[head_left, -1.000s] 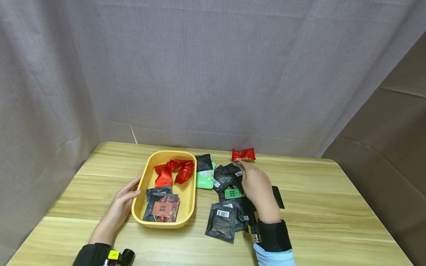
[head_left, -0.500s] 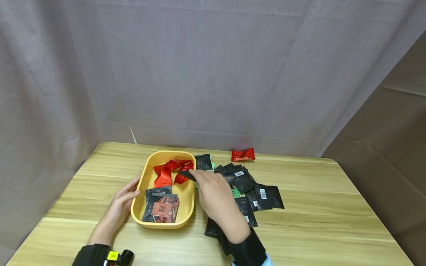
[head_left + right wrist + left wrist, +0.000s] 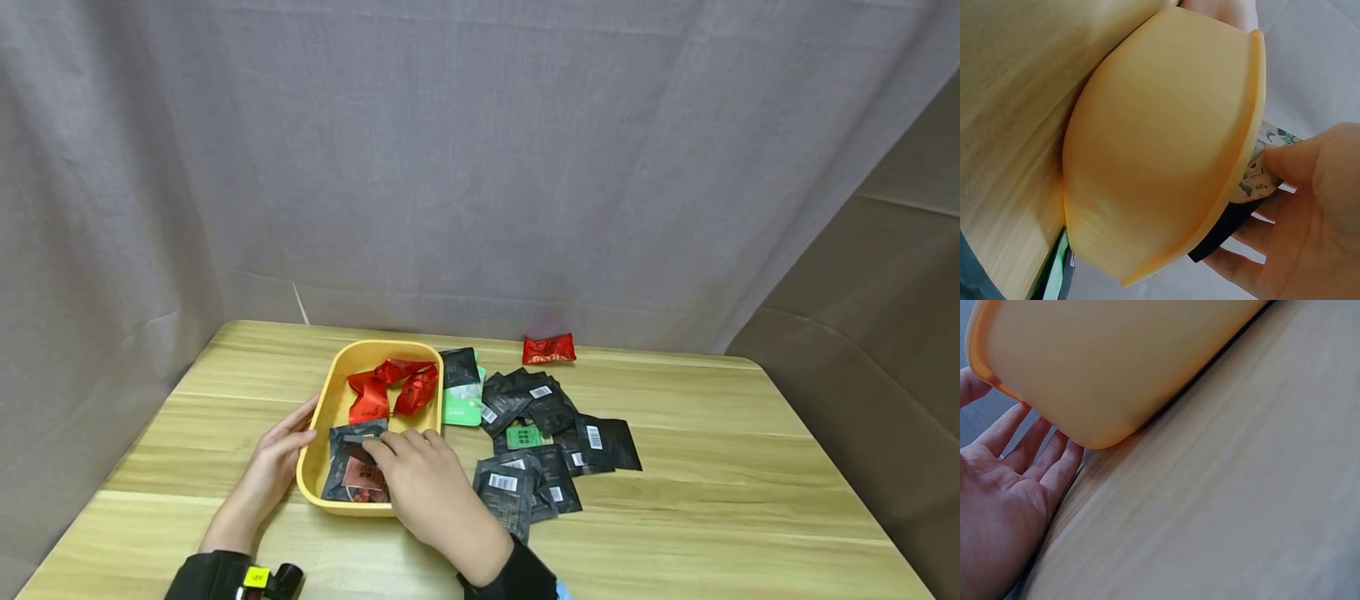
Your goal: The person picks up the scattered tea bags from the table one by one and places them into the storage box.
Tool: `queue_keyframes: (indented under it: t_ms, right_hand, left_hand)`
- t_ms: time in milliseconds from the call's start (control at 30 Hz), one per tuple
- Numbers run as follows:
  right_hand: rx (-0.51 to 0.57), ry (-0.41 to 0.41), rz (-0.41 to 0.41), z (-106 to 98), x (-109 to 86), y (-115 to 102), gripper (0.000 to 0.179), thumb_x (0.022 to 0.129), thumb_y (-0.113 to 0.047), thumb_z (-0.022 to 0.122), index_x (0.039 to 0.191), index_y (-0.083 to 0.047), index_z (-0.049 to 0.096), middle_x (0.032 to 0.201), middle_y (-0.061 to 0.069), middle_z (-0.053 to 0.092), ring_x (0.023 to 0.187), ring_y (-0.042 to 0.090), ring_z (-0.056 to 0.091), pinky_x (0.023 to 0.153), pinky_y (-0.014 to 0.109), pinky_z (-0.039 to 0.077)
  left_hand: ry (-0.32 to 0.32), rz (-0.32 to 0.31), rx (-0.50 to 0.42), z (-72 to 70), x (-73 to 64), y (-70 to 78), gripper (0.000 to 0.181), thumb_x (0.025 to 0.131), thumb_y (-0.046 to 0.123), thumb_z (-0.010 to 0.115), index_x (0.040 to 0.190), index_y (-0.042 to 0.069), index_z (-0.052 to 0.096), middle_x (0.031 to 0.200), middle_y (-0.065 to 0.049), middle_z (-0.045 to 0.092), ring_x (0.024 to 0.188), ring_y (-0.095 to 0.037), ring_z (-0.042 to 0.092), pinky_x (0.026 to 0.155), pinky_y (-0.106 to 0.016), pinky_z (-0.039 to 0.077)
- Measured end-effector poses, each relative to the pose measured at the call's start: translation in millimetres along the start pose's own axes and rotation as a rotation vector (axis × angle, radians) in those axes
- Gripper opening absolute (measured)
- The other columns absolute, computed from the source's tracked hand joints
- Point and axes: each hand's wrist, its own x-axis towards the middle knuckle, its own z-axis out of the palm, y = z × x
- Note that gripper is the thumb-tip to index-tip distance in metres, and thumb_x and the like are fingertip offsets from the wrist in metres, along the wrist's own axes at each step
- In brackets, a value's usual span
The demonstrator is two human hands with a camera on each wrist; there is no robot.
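A yellow plastic box stands on the wooden table. My left hand rests against its left side, fingers straight along the outer wall in the left wrist view, thumb near the rim. My right hand reaches over the near right rim. In the right wrist view its thumb and fingers pinch a flat sachet, black on one side and pale with a printed pattern on the other. Below it in the box lie dark sachets with a reddish label. Red shiny packets lie at the box's far end.
A loose heap of black sachets, some with barcodes, spreads right of the box. A green sachet lies close to the box's right wall. One red packet is at the table's back edge, before a grey curtain.
From the heap, my right hand has carried a black sachet left over the box, then down toward its near end. The left hand and the box stay about where they were.
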Motion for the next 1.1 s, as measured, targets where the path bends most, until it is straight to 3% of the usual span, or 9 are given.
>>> queue_keyframes:
  t_ms: [433, 667, 933, 1100]
  right_hand:
    - [0.046, 0.012, 0.032, -6.0, -0.9, 5.4, 0.032, 0.095, -0.03, 0.049, 0.121, -0.017, 0.062, 0.118, 0.0, 0.068, 0.107, 0.016, 0.06, 0.087, 0.038, 0.054]
    - [0.089, 0.026, 0.086, -11.9, -3.2, 21.8, 0.033, 0.093, -0.028, 0.053, 0.121, -0.014, 0.063, 0.116, 0.002, 0.069, 0.106, 0.018, 0.061, 0.087, 0.039, 0.054]
    - [0.18, -0.095, 0.219, -20.2, -8.8, 49.6, 0.036, 0.087, -0.031, 0.061, 0.118, -0.013, 0.064, 0.109, 0.003, 0.071, 0.099, 0.019, 0.063, 0.09, 0.042, 0.053]
    - [0.246, -0.212, 0.295, -22.0, -14.3, 69.7, 0.039, 0.083, -0.028, 0.066, 0.118, -0.011, 0.065, 0.111, 0.008, 0.072, 0.099, 0.025, 0.064, 0.087, 0.044, 0.054]
  left_hand:
    - [0.026, -0.033, 0.016, 1.0, 0.3, 1.8, 0.058, 0.096, 0.006, 0.038, 0.149, -0.004, 0.015, 0.13, 0.014, 0.043, 0.117, 0.005, 0.048, 0.093, -0.01, 0.045]
    - [0.024, -0.029, 0.013, 0.4, -0.5, 0.2, 0.058, 0.096, 0.004, 0.038, 0.149, -0.004, 0.016, 0.128, 0.016, 0.046, 0.116, 0.004, 0.049, 0.092, -0.01, 0.046]
    - [0.02, -0.02, 0.015, 0.5, -0.7, -0.1, 0.057, 0.096, 0.004, 0.037, 0.148, -0.005, 0.016, 0.127, 0.017, 0.047, 0.116, 0.005, 0.049, 0.092, -0.01, 0.047]
    - [0.019, -0.017, 0.015, 1.2, 0.0, 0.8, 0.058, 0.096, 0.005, 0.038, 0.148, -0.006, 0.015, 0.128, 0.017, 0.045, 0.117, 0.005, 0.048, 0.093, -0.01, 0.045]
